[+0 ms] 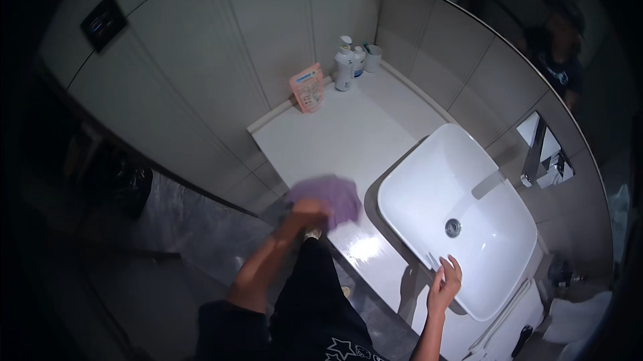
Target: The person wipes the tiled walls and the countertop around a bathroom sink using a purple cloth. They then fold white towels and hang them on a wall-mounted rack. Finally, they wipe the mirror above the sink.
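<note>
My left hand [312,214], blurred, grips a purple cloth [337,196] above the front edge of the white countertop [346,135]. The cloth is bunched and spreads out beyond my fingers, which are partly hidden. Over the near rim of the white washbasin [422,180] is my right hand [446,280], empty, its fingers apart and slightly bent. Whether it touches the rim I cannot tell. A round metal drain [452,228] sits in the bottom of the basin.
A chrome wall faucet [533,152] juts over the basin. Against the back wall stand a pink pouch [308,88], a white pump bottle [344,67], a smaller bottle [358,62] and a white cup [372,58]. Folded white towels [510,318] and a black-handled item [523,340] lie at lower right.
</note>
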A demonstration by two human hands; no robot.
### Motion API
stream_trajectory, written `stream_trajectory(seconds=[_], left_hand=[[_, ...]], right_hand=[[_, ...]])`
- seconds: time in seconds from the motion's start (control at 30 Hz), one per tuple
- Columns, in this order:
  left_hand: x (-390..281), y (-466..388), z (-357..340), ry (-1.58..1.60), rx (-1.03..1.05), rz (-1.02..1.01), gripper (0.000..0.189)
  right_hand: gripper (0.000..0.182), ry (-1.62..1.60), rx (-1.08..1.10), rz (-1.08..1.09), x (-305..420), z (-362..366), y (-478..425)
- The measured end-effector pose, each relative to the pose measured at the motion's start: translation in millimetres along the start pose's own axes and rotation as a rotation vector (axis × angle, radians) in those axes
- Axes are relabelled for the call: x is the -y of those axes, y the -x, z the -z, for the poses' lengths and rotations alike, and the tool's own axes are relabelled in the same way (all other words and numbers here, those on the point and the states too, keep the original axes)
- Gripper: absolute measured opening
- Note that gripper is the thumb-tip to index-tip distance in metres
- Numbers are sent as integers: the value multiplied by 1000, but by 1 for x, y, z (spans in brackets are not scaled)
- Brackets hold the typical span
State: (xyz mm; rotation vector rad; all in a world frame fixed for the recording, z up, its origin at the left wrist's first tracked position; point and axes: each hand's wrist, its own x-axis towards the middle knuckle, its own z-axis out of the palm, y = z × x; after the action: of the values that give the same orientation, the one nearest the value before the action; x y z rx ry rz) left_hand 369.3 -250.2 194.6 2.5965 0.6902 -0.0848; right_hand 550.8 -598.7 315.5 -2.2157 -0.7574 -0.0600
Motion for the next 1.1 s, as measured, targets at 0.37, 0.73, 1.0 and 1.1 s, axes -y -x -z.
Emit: stream_trajectory(seconds=[0.37, 0.73, 1.0, 1.1], left_hand=[[-104, -9, -78, -41, -248, 242, 38], [19, 35, 5, -25, 96, -257, 43], [148, -70, 58, -44, -261, 357, 46], [140, -90, 49, -75, -383, 418, 41]], right_hand=[[37, 419, 53, 23, -39, 46, 43], [36, 373, 88, 20, 11, -37, 4], [35, 297, -62, -124, 42, -55, 10], [35, 365, -93, -140, 55, -39, 23]])
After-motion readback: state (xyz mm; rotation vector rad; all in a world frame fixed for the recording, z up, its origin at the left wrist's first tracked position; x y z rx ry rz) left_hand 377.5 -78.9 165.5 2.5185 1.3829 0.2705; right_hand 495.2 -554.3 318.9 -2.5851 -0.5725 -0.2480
